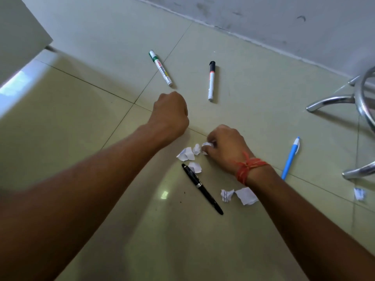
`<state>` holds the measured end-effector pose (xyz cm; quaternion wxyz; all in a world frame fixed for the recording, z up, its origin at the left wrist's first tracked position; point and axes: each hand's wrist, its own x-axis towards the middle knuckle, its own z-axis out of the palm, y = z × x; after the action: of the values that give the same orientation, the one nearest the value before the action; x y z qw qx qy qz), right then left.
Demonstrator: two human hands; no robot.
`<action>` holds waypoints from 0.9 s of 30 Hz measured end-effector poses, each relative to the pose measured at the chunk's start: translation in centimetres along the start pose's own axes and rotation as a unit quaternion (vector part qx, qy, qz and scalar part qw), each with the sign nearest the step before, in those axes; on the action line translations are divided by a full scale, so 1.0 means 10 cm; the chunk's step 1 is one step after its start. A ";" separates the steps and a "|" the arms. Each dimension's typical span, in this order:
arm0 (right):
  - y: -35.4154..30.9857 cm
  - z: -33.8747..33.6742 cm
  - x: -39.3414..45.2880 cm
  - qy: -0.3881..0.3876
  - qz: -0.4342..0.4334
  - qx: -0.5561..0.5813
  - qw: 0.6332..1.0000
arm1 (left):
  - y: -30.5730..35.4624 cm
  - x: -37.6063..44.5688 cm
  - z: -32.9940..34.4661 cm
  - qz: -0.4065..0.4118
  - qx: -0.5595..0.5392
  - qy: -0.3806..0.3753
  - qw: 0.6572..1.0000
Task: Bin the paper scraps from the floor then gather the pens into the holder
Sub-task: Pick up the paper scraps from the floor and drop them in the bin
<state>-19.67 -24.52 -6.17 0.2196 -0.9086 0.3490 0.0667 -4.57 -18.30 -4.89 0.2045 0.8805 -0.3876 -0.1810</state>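
Observation:
Several crumpled white paper scraps lie on the tiled floor: a cluster (187, 154), one by the black pen (195, 167), two near my right forearm (244, 195), one far right (359, 193). My right hand (225, 149), with a red thread at the wrist, pinches a scrap (207, 145). My left hand (171, 112) is a closed fist above the floor; whether it holds anything is hidden. A black pen (203, 189), a blue pen (290, 159), a green-capped marker (161, 68) and a black-capped marker (211, 81) lie around.
Chrome chair legs (332, 102) stand at the right. A grey wall (263, 19) runs along the back. A pale furniture edge (20, 37) fills the upper left. No bin or pen holder is in view.

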 end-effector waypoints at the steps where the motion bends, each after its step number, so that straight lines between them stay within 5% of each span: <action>1: -0.03 0.01 0.00 -0.015 -0.022 -0.011 1.000 | -0.03 -0.14 -0.02 0.008 -0.003 -0.007 1.000; 13: -0.19 0.10 -0.02 -0.009 -0.104 -0.086 0.991 | -0.01 -0.89 0.24 0.102 0.095 -0.127 0.982; 15: -0.18 0.00 -0.03 -0.002 -0.083 -0.046 0.995 | 0.02 -0.88 0.25 0.112 0.117 -0.123 0.979; 19: -0.04 -0.34 -0.39 0.157 0.026 0.158 0.975 | 0.09 -0.84 0.20 0.137 0.140 -0.112 0.974; 27: 0.33 0.04 -1.45 0.075 0.207 0.073 0.973 | 0.16 -0.83 0.14 0.119 0.123 -0.111 0.979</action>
<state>-32.67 -17.73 -3.66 0.2402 -0.8004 0.5490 0.0163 -11.44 -13.26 -3.94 0.0709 0.8209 -0.5292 -0.2027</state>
